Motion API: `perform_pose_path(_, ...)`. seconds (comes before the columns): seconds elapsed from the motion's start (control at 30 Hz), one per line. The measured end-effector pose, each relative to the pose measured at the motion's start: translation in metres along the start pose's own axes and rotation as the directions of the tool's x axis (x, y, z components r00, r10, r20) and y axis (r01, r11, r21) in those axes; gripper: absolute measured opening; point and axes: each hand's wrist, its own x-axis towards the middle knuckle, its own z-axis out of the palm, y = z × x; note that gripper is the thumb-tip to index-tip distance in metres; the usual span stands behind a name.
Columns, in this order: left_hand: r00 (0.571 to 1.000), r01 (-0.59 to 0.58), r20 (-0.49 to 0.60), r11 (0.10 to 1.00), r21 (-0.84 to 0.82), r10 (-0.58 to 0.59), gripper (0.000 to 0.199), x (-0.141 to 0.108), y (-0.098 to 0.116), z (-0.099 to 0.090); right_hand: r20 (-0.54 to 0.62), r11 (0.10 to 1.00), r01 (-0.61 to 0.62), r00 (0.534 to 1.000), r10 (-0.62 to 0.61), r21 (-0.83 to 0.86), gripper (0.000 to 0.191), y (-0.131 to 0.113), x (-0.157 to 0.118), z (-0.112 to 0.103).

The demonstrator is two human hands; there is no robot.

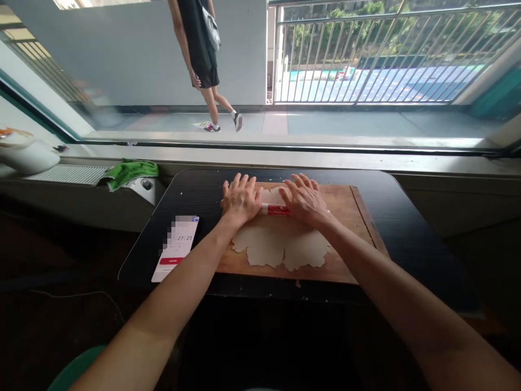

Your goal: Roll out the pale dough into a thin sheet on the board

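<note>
A thin, ragged-edged sheet of pale dough (262,251) lies on a wooden board (345,203). Across its far part is a white roller with a red printed band (277,210), mostly covered by my hands. My left hand (241,198) lies over the roller's left end, fingers stretched forward and apart. On the right end rests my right hand (304,198), palm down, with its fingers extended too. Both palms press on the roller from above, and neither hand wraps round it. Dough also shows beyond the roller, between the hands.
The board sits on a black table (407,233) with scattered crumbs. A phone (179,247) showing a timer lies to the left. Beyond are a green cloth (132,172) on a white unit, a window sill (285,157), and a person (203,49) walking outside the glass.
</note>
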Motion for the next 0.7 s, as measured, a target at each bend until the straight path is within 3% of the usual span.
perform_pose_path(0.17,0.995,0.067,0.077,0.996,-0.062,-0.062,0.057,0.056,0.002,0.004,-0.062,0.987,-0.16,0.985,0.16,0.002,0.05,0.017,0.052,0.006)
perform_pose_path(0.3,0.989,0.084,0.123,0.995,-0.046,-0.078,0.051,0.072,0.003,0.004,-0.014,0.965,-0.262,0.965,0.262,0.004,0.048,0.023,0.068,0.009)
perform_pose_path(0.53,0.977,0.091,0.196,0.995,-0.044,-0.081,0.056,0.046,0.003,-0.003,-0.183,0.986,-0.165,0.969,0.167,0.026,0.043,0.013,0.04,0.004)
perform_pose_path(0.7,0.999,0.013,0.052,1.0,-0.005,-0.012,0.051,-0.005,0.001,-0.007,-0.083,0.983,-0.174,0.98,0.178,0.06,0.043,-0.004,-0.005,-0.002)
